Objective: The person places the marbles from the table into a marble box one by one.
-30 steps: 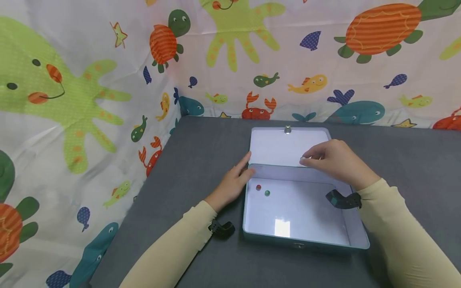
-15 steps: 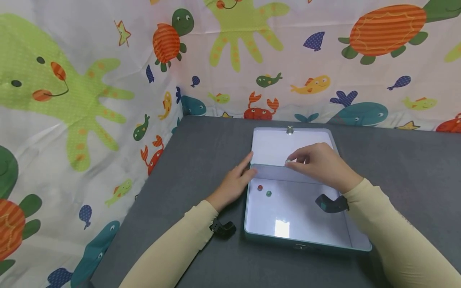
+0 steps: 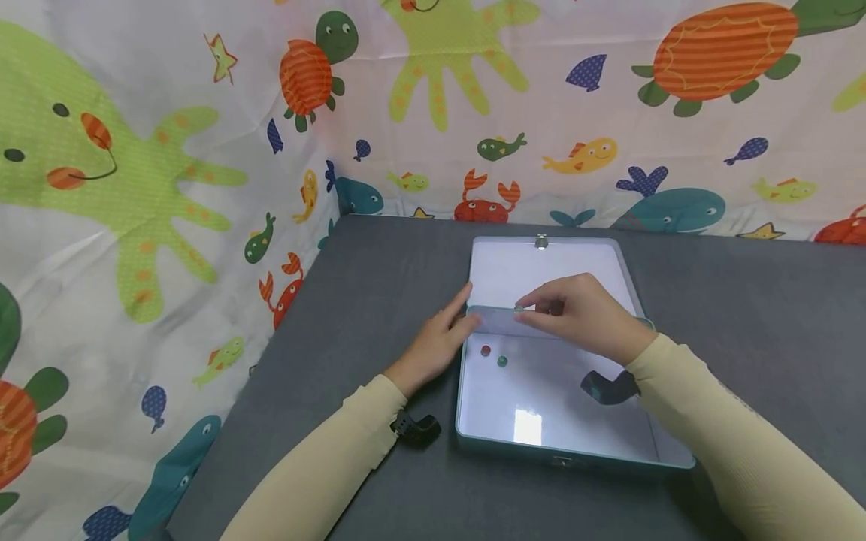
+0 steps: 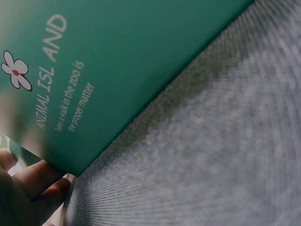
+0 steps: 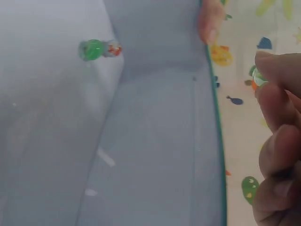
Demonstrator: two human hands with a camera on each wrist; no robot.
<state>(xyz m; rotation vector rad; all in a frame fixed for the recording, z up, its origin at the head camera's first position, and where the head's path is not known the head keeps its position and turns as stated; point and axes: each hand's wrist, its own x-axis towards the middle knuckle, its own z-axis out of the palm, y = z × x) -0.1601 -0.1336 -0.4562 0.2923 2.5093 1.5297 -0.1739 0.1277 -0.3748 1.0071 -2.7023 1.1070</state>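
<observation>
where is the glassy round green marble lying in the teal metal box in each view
Head: the glassy round green marble lies below and right of picture centre.
Left wrist: not in it.
Right wrist: the green marble is at upper left, left of a glassy round red marble.
Shared landmark: the teal metal box, inside showing in head and right wrist, outside in left wrist.

The hinged box [image 3: 571, 417] lies on the table [image 3: 379, 285], the lid [image 3: 510, 267] behind it and the curtain [image 3: 433, 161] behind and left of the table. Inside, at left rear, the first marble [image 3: 485, 351] lies left of and slightly behind the second marble [image 3: 502, 361]. The left hand [image 3: 433, 347] touches the box's left side; right of it, the right hand [image 3: 578, 315] holds the third marble [image 3: 519, 308].
</observation>
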